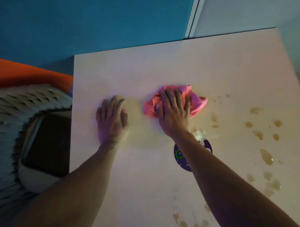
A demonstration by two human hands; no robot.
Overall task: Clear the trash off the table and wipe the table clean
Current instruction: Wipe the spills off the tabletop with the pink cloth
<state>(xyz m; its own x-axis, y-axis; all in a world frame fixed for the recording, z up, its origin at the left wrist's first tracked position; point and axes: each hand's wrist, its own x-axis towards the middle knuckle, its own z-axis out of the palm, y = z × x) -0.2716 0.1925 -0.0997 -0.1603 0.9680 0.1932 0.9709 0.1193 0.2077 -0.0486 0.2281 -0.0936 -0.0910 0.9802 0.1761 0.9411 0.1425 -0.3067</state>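
Right hand (pixel 174 112) pressing flat, fingers spread, on pink cloth (pixel 196 102) frame centre; soft, light, bunching, so palm it. Left hand (pixel 111 119) bracing open on table (pixel 130 73).

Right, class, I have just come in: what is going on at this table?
A person is wiping a pale table. The right hand presses a crumpled pink cloth flat against the top, while the left hand rests palm down beside it, apart from the cloth. Brownish spill marks dot the table's right side, not yet wiped. A round purple item lies partly under the right forearm. A bin stands left of the table.
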